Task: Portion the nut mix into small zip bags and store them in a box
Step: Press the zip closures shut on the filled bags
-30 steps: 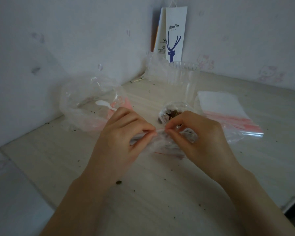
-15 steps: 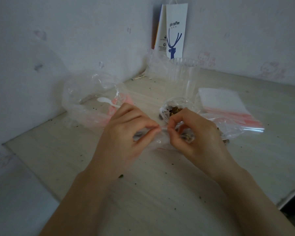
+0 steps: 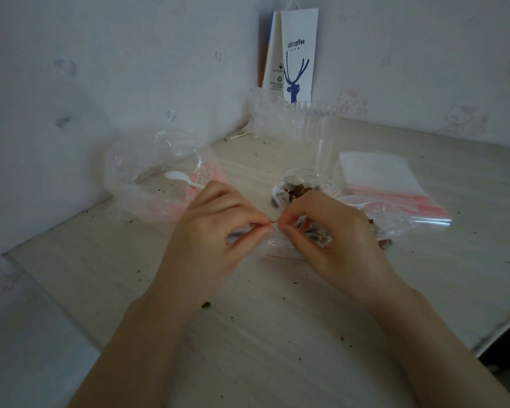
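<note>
Centre frame: the left hand (image 3: 215, 231) and right hand (image 3: 333, 237) each pinch the top edge of the small zip bag (image 3: 273, 244). Their fingertips have closed in since a second ago, so I judge the sealing nearly done.

Clr zip bags (image 3: 395, 191) w/ pink strips; white spoon (image 3: 180, 178).

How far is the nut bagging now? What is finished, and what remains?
Done: nuts are inside the small zip bag. In hand: the left hand and right hand pinch its top edge, apparently sealing it. Left: the nut mix bag behind holds more nuts, a stack of empty zip bags waits, and no filled bag shows in any box.
</note>
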